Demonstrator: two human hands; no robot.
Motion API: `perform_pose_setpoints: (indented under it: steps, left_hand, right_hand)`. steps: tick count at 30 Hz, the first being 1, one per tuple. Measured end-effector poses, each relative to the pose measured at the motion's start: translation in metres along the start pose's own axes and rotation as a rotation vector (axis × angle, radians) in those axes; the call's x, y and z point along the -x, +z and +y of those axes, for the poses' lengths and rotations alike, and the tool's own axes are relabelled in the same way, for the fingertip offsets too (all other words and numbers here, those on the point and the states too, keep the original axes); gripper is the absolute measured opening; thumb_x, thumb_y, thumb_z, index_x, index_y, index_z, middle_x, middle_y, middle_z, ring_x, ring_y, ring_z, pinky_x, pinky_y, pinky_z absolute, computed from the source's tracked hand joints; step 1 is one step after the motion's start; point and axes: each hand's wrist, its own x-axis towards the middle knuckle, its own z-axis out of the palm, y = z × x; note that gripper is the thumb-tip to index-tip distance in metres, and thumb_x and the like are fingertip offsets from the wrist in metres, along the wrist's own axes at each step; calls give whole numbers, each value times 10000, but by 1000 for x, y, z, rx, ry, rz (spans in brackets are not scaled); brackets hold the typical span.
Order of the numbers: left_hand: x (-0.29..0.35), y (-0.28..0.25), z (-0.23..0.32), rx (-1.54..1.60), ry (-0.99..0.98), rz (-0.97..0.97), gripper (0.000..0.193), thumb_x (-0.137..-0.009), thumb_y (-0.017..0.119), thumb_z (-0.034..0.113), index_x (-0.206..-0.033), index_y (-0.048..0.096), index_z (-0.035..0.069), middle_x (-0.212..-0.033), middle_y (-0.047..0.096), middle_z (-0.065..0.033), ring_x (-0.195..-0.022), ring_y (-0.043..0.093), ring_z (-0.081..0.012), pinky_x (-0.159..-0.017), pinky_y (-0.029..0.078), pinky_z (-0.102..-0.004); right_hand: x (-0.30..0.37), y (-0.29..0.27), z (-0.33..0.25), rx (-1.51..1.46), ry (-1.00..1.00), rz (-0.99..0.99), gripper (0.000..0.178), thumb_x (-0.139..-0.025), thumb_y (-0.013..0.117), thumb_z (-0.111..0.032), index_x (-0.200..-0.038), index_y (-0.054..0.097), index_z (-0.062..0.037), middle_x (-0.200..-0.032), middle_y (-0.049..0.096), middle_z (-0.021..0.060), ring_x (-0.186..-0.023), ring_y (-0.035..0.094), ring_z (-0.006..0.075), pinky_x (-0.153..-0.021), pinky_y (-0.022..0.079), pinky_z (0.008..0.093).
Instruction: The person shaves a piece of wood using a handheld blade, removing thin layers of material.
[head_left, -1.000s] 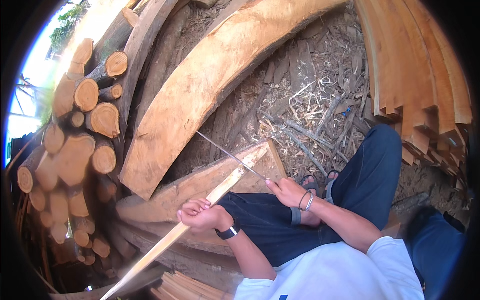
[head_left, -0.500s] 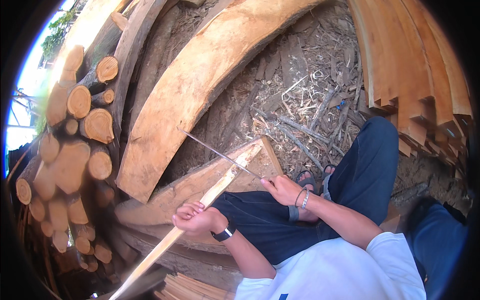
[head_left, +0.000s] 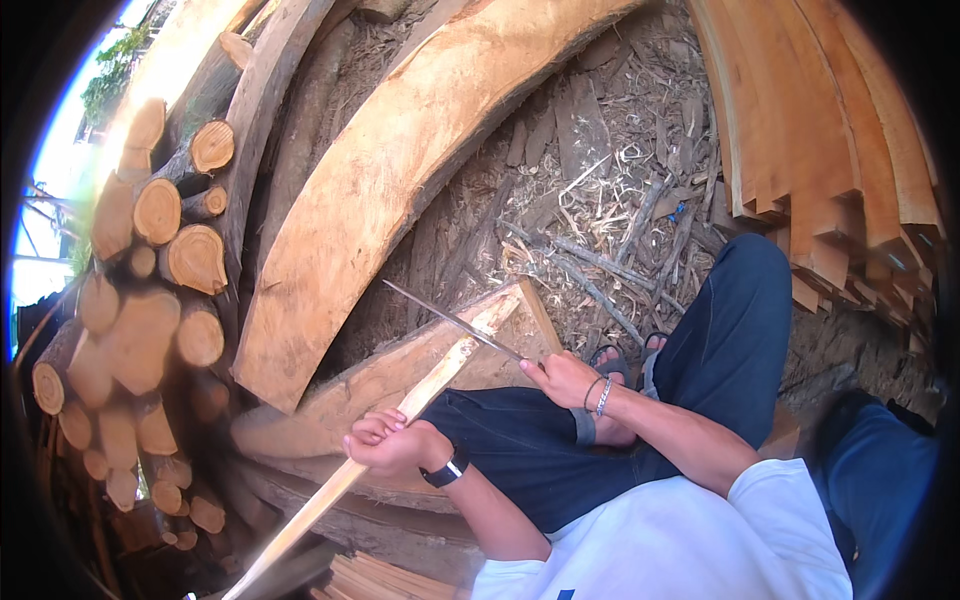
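Note:
My left hand [head_left: 392, 441] is wrapped around a long, pale, peeled wooden stick [head_left: 310, 512], which slants from the lower left up toward the middle. Its far end rests on the pointed end of a thick wooden slab [head_left: 350, 385] and shows fresh, whitish cut faces. My right hand [head_left: 566, 381] grips a knife with a long narrow blade [head_left: 437, 311]; the handle is hidden inside my fingers. The blade lies across the stick near its far end, tip pointing up and left. I cannot tell whether the edge is biting into the wood.
Stacked round logs [head_left: 197, 258] stand on the left. A large curved slab [head_left: 350, 200] lies beyond the stick. Bent sawn planks [head_left: 800, 110] fill the upper right. Wood shavings and sticks [head_left: 600, 210] litter the ground. Another person's dark-clothed leg [head_left: 880, 470] shows at lower right.
The knife's tip has shifted slightly right and nearer, the blade still crossing the stick. Both hands keep their grip and nearly the same place.

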Motion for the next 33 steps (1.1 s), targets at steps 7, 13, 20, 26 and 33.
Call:
perform_pose_setpoints:
  steps: [7, 13, 20, 26, 33]
  left_hand:
    - [7, 8, 1, -2, -18, 28, 428, -932, 409, 234, -547, 233, 163, -474, 239, 10, -375, 223, -102, -368, 223, -233]
    - [3, 0, 0, 8, 17, 19, 407, -925, 416, 215, -562, 242, 160, -473, 249, 6, -375, 225, -100, -366, 231, -233]
    - [6, 11, 3, -29, 22, 2, 400, -927, 401, 208, -561, 248, 152, -479, 216, 12, -379, 223, -102, -379, 246, -232]
    - [5, 9, -1, 17, 33, 39, 402, -916, 440, 215, -569, 247, 151, -474, 258, 5, -366, 225, -99, -351, 218, -228]
    - [3, 10, 1, 14, 6, 15, 419, -913, 453, 223, -557, 242, 157, -465, 252, 3, -366, 228, -99, -360, 216, -230]
  right_hand:
    - [6, -2, -7, -65, -85, 74, 695, -977, 374, -486, -665, 597, 93, -614, 558, 318, -657, 605, 468, -650, 474, 519]
    - [7, -2, -9, -40, -65, 43, 689, -979, 375, -479, -651, 586, 90, -592, 547, 311, -632, 593, 475, -634, 472, 521]
    - [0, 0, 6, 5, 42, 15, 682, -978, 373, -479, -696, 598, 100, -624, 559, 318, -666, 599, 481, -661, 477, 515]
    - [14, -6, -22, -55, -135, 88, 727, -978, 362, -497, -655, 595, 111, -618, 561, 325, -672, 608, 480, -661, 488, 516]
    - [6, -6, 3, 41, -38, 22, 692, -978, 362, -488, -698, 606, 96, -612, 563, 319, -668, 613, 470, -675, 493, 511]
